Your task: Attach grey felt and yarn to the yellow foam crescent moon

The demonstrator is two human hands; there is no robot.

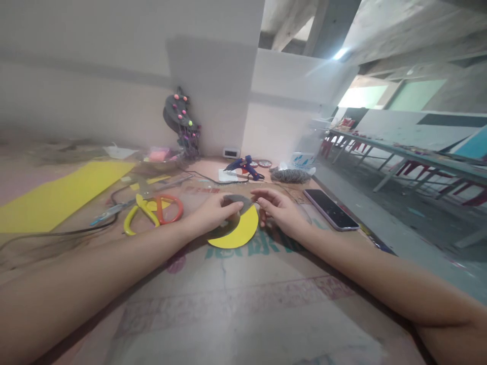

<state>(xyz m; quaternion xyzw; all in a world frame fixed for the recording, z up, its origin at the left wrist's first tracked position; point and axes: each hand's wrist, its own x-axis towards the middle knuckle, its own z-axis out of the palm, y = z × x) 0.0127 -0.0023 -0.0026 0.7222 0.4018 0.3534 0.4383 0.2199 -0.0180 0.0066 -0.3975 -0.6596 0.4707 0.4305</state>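
Observation:
My left hand (224, 210) grips a yellow crescent-shaped cutout (243, 230) over the cardboard-covered table. Its thumb presses on a dark grey covering (239, 203) along the cutout's upper part. Beside the cutout's right edge is my right hand (276, 208), its thumb and forefinger brought together in a pinch. What lies between those fingertips is too small to make out. Behind the right hand sits a bundle of grey yarn (291, 175). To the left of my left hand lie a tool with yellow handles (142, 215) and one with orange handles (171, 208).
A blue glue gun (245, 166) stands at the back near a small digital clock (231, 152). At right lies a phone (331, 209). A yellow sheet (72, 195) covers the left side. Against the wall leans a grey crescent ornament (180, 114) with coloured balls.

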